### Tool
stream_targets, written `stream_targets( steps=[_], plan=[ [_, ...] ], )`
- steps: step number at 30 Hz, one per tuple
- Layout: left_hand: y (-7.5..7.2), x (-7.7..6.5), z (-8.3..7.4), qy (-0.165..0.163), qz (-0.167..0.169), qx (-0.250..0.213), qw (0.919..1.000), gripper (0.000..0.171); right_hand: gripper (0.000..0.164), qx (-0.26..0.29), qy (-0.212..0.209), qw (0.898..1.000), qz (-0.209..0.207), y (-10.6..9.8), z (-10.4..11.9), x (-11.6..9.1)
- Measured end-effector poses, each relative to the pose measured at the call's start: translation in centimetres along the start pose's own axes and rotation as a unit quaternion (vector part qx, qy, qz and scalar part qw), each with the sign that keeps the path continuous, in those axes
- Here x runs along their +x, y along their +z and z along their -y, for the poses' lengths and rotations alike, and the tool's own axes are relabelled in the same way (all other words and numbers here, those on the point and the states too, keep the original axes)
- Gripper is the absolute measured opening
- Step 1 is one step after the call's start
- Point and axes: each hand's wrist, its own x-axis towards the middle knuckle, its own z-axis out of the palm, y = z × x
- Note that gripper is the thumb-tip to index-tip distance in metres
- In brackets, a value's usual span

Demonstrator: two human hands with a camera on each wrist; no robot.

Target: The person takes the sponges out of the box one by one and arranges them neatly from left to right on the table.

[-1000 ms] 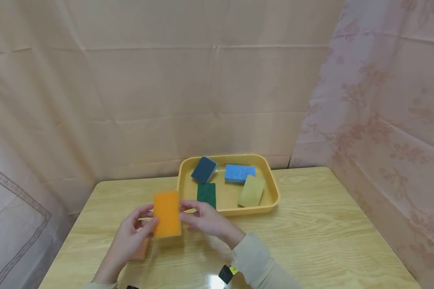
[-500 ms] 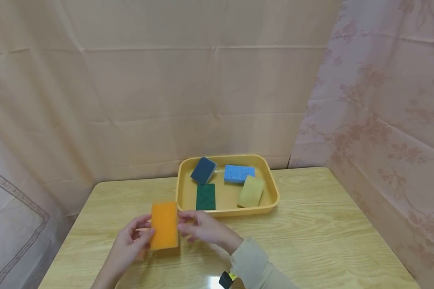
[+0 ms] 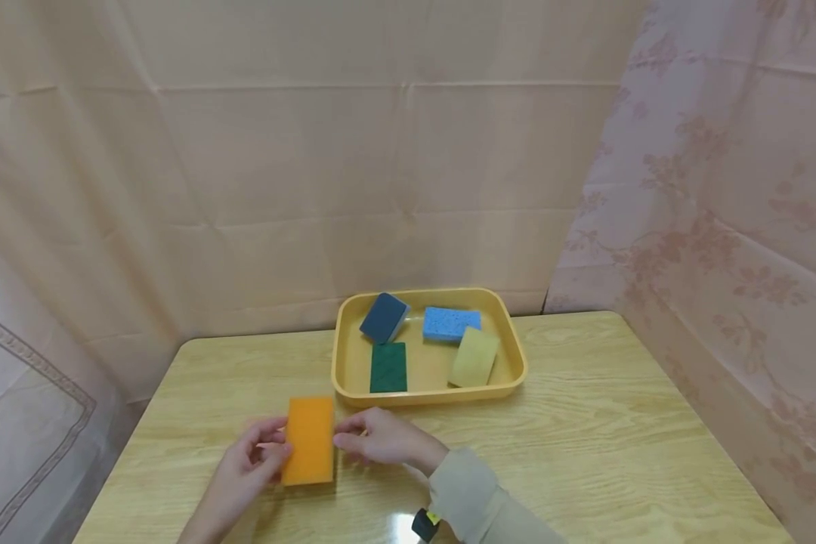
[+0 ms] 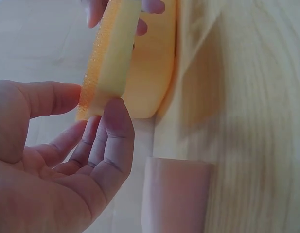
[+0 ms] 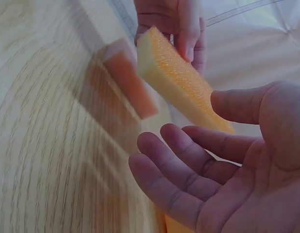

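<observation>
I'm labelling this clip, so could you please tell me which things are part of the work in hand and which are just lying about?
In hand:
orange sponge, held between left hand and right hand
pink sponge on the table beneath it

Lying about:
yellow tray
dark blue sponge
light blue sponge
green pad
pale yellow sponge

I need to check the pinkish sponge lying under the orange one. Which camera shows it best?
The right wrist view: the pinkish sponge lies flat on the table, beneath the raised orange sponge. The left wrist view shows only one blurred end. In the head view the left hand and orange sponge hide it.
</observation>
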Motion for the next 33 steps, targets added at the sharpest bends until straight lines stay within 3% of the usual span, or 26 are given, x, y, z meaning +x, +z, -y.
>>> stream_targets(
  steps=[5, 11, 22, 33],
  plan=[
    [0.4, 0.1, 0.3, -0.003, 0.002, 0.016, 0.9999, 0.044, 0.029, -0.031, -0.006, 1.000, 0.001, 0.1, -0.4, 0.5],
    [0.6, 0.3, 0.5, 0.017, -0.001, 0.055, 0.9983, 0.040, 0.020, -0.051, -0.004, 0.999, 0.001, 0.4, -0.8, 1.2],
    [0.7, 0.8, 1.1, 0.025, 0.007, 0.105, 0.9942, 0.039, 0.018, -0.147, -0.027, 0.989, 0.009, 0.6, -1.0, 1.8],
    [0.9, 1.2, 1.5, -0.003, 0.017, 0.081, 0.9965, 0.038, 0.018, -0.164, -0.024, 0.986, -0.001, 0.9, -1.8, 2.2]
  ],
)
